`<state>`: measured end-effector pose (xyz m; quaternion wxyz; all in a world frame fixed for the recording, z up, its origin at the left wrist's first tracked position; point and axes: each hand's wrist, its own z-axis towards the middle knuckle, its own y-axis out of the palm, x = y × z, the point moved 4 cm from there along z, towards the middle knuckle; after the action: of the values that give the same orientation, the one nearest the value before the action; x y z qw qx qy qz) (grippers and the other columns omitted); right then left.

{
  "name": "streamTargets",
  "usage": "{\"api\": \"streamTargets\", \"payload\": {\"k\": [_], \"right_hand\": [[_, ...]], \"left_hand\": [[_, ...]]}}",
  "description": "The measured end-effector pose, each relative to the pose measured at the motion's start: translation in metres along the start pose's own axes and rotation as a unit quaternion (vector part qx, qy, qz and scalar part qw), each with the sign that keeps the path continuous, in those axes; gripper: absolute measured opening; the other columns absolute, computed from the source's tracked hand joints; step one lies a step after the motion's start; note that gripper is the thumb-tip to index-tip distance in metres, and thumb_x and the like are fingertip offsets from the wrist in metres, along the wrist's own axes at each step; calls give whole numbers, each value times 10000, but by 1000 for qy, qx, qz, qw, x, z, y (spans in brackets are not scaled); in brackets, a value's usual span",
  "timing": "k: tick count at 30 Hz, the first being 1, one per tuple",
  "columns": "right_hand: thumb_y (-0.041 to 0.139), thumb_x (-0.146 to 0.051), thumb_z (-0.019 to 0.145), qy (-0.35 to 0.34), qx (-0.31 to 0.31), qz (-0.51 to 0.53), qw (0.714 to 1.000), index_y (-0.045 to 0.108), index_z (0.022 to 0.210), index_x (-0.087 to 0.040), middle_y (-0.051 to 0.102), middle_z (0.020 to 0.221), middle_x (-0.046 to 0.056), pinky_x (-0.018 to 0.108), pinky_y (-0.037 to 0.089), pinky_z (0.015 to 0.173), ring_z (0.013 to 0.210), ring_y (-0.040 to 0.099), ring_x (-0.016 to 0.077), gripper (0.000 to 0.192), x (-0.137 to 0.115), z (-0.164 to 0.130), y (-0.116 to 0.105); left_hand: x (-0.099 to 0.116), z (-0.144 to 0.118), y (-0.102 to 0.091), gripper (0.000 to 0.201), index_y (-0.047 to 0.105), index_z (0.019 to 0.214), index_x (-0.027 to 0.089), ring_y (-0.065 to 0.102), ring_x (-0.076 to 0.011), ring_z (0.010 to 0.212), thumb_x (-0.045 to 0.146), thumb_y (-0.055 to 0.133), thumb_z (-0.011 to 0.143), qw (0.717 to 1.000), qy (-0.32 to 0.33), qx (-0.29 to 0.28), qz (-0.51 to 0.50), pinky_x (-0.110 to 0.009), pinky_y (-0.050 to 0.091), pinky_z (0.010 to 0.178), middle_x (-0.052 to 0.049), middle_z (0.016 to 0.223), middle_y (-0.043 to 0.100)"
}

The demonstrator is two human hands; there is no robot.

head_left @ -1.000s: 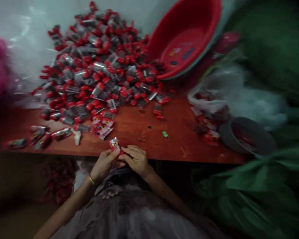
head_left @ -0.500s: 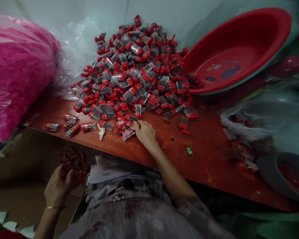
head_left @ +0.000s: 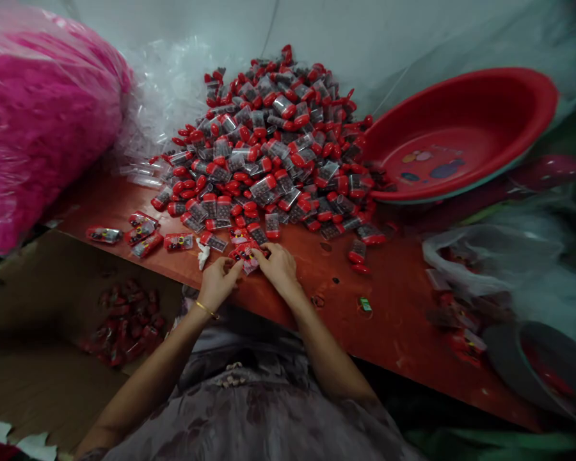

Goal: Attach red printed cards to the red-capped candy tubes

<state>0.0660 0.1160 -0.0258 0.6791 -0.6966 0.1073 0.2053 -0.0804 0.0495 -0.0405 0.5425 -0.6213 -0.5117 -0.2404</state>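
Note:
At the table's front edge, both my hands are at a small heap of red printed wrappers [head_left: 249, 262]. My left hand [head_left: 219, 282], with a gold bangle at the wrist, pinches a wrapper from the left. My right hand [head_left: 279, 267] has its thumb and fingers closed on the wrapper's right side. Just behind them rises a big pile of small clear containers with red ends and dark contents [head_left: 269, 153]. Several wrapped packets [head_left: 146, 237] lie left of my hands, with a crumpled white scrap [head_left: 203, 253] nearer.
A cardboard box [head_left: 43, 301] with red packets [head_left: 129, 320] stands below the table's left edge. A pink-filled plastic bag [head_left: 48, 128] is at far left, clear empty tubes [head_left: 158, 109] behind. At right are a red basin [head_left: 489, 115], a plastic bag [head_left: 499, 256] and a grey bowl [head_left: 504, 358].
My left hand has moved from over the cardboard box up to the wrappers on the table, joining my right hand. The view has tilted, so the pile sits slightly lower and further right.

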Motion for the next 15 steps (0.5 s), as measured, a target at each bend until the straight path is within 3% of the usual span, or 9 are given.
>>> {"api": "streamTargets", "payload": {"k": [8, 12, 15], "right_hand": [[520, -463, 852, -5, 1, -23, 1000, 628, 1056, -170, 676, 993, 131, 317, 442, 724, 890, 637, 240, 373, -13, -6, 10], [530, -482, 843, -23, -8, -10, 1000, 656, 1013, -206, 686, 964, 95, 296, 438, 724, 870, 641, 216, 348, -8, -10, 8], [550, -497, 825, -36, 6, 16, 999, 642, 1081, -214, 682, 1017, 82, 293, 440, 739, 905, 635, 217, 391, 0, -13, 4]], "left_hand": [[1, 12, 11, 213, 560, 766, 153, 603, -120, 454, 366, 555, 779, 996, -16, -62, 59, -195, 415, 425, -48, 642, 679], [3, 3, 20, 205, 573, 727, 154, 598, -116, 454, 353, 557, 774, 992, 2, -91, 84, -196, 409, 445, -35, 603, 667], [2, -4, 20, 239, 588, 732, 157, 592, -120, 450, 392, 562, 768, 990, 6, -115, 81, -203, 404, 447, -28, 585, 659]]}}
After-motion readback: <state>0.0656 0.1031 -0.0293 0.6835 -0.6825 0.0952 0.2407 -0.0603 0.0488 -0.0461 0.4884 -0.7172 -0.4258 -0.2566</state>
